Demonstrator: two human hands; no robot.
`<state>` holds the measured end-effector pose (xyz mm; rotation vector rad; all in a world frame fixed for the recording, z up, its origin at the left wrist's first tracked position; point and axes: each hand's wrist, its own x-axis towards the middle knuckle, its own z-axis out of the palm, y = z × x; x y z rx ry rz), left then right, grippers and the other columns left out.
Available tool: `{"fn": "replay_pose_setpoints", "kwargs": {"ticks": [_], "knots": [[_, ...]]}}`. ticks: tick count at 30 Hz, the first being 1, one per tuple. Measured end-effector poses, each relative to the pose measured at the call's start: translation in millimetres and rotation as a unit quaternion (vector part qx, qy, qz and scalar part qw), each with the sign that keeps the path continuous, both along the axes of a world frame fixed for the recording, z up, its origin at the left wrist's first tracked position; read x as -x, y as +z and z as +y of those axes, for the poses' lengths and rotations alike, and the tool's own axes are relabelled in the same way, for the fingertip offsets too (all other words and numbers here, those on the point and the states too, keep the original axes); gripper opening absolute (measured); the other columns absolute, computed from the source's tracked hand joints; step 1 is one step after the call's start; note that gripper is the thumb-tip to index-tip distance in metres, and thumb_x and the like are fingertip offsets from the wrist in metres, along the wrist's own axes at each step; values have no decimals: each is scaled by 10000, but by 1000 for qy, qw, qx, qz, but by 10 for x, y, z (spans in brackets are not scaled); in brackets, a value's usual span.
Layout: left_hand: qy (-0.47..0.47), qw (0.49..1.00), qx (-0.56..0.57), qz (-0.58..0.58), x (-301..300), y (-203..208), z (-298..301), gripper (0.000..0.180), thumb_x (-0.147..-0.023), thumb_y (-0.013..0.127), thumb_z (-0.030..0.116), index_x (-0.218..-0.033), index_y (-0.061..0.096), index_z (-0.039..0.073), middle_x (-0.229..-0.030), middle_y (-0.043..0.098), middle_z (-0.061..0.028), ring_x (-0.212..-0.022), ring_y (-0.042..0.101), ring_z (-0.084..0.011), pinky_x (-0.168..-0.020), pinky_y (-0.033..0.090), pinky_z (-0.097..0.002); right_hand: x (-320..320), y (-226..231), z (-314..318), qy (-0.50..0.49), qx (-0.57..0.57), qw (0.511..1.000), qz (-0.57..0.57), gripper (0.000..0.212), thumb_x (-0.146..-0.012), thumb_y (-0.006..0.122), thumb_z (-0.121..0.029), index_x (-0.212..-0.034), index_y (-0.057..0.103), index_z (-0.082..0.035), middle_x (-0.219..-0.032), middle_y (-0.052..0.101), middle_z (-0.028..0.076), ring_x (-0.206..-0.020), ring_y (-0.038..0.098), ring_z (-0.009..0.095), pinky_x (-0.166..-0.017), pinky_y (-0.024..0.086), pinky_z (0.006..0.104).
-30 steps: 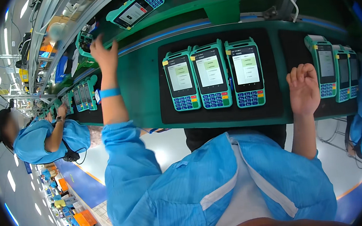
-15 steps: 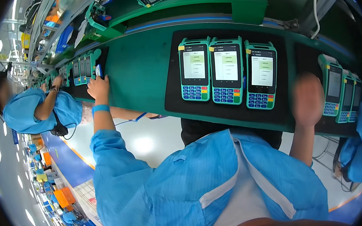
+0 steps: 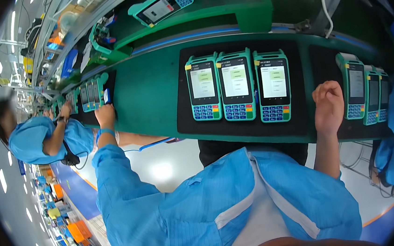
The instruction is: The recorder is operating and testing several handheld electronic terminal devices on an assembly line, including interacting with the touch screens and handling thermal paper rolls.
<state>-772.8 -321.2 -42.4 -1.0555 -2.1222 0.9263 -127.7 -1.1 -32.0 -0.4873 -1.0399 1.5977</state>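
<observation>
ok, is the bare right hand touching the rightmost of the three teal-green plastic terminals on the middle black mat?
Apart. The head view shows a bare strip of black mat between the right hand and that terminal.

Before me three green-cased terminals [image 3: 237, 89] lie face up on a black mat [image 3: 296, 77], screens lit with a pale list partly tinted green, their mostly blue keypads toward me. The left two sit close side by side; the third is slightly apart. Just beyond my left fingers [image 3: 104, 112] are a small blue-and-white piece [image 3: 106, 96] and a row of similar terminals [image 3: 92, 95]. A greyer-screened terminal [image 3: 356, 83] lies just right of my right fingers [image 3: 329, 89].
</observation>
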Motion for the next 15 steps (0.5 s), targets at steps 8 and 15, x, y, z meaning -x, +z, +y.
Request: {"fn": "replay_pose_setpoints", "kwargs": {"ticks": [8,15], "knots": [[-17,994,28,108,-114,53,441,161,-826,491,194,-802,644,150,-847,581,-35,-836,533,-213,-715,381,-359,-110,-62,-93,-95,-160,982,-14,58,-835,487,-77,-826,522,-30,-690,469,53,-641,435,131,-582,328,246],[77,997,17,5,63,49,259,207,-808,511,177,-726,700,162,-747,686,-30,-713,664,-239,-671,409,-407,-75,-45,-91,-92,-201,975,-29,43,-820,503,-64,-813,528,-30,-699,481,53,-632,428,125,-571,320,236]]}}
